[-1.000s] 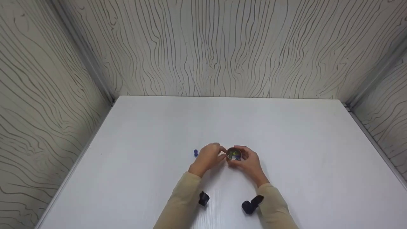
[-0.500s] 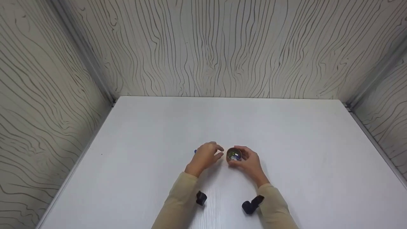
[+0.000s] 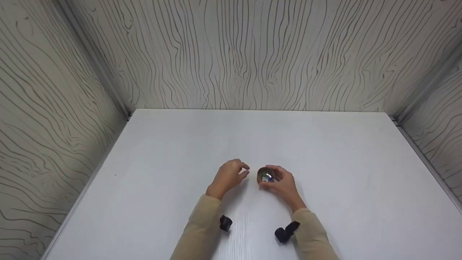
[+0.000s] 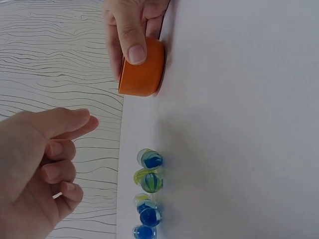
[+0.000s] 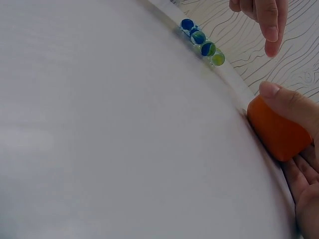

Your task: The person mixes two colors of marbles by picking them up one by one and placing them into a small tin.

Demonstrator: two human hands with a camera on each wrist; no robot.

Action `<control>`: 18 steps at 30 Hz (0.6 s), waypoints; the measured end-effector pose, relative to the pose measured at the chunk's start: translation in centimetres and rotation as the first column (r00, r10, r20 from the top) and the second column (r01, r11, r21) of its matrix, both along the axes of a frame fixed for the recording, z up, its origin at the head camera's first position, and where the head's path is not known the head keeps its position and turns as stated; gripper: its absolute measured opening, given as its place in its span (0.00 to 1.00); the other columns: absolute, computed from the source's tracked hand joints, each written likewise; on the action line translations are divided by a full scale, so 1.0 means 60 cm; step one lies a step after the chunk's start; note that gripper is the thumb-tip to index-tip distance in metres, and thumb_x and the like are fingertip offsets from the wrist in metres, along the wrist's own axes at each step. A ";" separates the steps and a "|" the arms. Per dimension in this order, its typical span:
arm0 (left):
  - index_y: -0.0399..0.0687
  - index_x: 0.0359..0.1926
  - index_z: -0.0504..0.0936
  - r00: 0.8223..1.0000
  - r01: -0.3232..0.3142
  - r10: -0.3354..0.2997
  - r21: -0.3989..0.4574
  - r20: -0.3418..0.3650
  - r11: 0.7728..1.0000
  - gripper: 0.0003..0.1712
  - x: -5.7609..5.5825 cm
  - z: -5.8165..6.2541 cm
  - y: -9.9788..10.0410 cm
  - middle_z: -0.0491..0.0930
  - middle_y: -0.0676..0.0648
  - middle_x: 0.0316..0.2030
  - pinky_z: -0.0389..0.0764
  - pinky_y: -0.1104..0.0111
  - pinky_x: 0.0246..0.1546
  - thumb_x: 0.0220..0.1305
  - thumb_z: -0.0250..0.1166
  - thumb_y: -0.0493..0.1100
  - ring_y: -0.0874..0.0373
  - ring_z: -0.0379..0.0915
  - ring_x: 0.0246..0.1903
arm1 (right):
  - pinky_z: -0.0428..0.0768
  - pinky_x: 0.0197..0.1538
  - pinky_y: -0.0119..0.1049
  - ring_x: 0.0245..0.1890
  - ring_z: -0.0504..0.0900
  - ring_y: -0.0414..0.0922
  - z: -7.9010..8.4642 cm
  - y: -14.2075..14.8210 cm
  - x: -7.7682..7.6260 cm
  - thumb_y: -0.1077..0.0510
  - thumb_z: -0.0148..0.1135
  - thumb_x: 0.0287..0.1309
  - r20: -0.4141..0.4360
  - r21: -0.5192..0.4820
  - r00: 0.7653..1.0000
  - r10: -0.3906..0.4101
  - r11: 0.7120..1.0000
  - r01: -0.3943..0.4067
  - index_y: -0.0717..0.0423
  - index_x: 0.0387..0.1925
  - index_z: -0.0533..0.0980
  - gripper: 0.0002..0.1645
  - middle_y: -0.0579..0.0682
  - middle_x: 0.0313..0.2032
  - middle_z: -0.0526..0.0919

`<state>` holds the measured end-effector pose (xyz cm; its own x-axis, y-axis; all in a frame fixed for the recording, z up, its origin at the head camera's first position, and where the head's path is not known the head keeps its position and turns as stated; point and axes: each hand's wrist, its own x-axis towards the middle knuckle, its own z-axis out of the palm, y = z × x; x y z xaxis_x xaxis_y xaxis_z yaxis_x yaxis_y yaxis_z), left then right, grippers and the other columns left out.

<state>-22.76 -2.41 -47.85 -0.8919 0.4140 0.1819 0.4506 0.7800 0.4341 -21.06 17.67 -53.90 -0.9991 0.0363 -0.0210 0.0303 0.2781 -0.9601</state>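
Note:
My right hand (image 3: 283, 181) holds a small round orange bowl (image 4: 144, 74) upright on the white table, thumb on the near side and fingers around the far side. From above, the inside of the bowl (image 3: 266, 175) looks shiny with dark and coloured patches; I cannot tell what lies in it. To its left, my left hand (image 3: 228, 176) hovers with loosely bent fingers and nothing visible in them. Several clear glass marbles with blue, green and yellow swirls, among them a blue one (image 4: 150, 217), sit in a rough row on the table; the left hand hides them in the head view.
The white table (image 3: 325, 144) spreads around both hands. Wood-grain patterned walls (image 3: 234, 54) stand behind it and at both sides. A small black camera (image 3: 226, 223) is on the left wrist and another black camera (image 3: 285, 233) on the right.
My left hand has drawn away from the bowl's rim to the left, now covering the blue marbles seen earlier. The right hand and bowl have stayed put.

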 end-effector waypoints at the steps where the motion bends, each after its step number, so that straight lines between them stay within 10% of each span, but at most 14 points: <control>1: 0.46 0.40 0.88 1.000 -0.007 0.007 0.002 0.014 1.000 0.09 0.000 0.000 -0.001 0.84 0.46 0.31 0.78 0.71 0.34 0.62 0.65 0.43 0.59 0.76 0.31 | 0.69 0.68 0.45 0.65 0.73 0.56 0.001 0.000 0.001 0.62 0.78 0.39 -0.002 0.004 1.000 0.001 1.000 -0.001 0.61 0.55 0.75 0.37 0.61 0.58 0.79; 18: 0.45 0.44 0.86 0.987 -0.091 0.076 0.101 0.142 0.991 0.11 -0.010 0.013 -0.037 0.84 0.45 0.36 0.80 0.65 0.41 0.65 0.62 0.43 0.57 0.78 0.37 | 0.69 0.68 0.46 0.64 0.74 0.56 -0.001 0.000 0.001 0.60 0.79 0.38 0.015 0.011 1.000 0.001 1.000 -0.001 0.59 0.56 0.75 0.38 0.60 0.58 0.79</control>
<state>-23.38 -4.63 -47.10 -0.9421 0.3219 0.0943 0.3161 0.7583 0.5702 -21.01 17.66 -53.98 -0.9987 0.0360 -0.0358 0.0447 0.2884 -0.9565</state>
